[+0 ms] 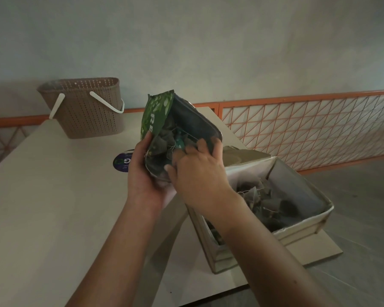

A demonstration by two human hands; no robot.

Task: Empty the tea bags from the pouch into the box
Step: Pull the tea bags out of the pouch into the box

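A green pouch point(156, 111) with leaf print is held up above the table, its mouth open toward me and its dark lining showing. My left hand point(145, 173) grips the pouch's left side and bottom. My right hand point(200, 169) reaches into the mouth, fingers curled among the tea bags point(164, 140) inside. To the right stands an open cardboard box point(302, 227) with several dark pyramid tea bags point(273, 202) lying in it. My right forearm crosses over the box's near left corner.
A brown perforated basket point(87, 107) with white handles stands at the table's far left. A round dark sticker point(122, 162) lies on the beige table point(49, 207). An orange wire railing point(308, 129) runs behind; the table's right edge is just beyond the box.
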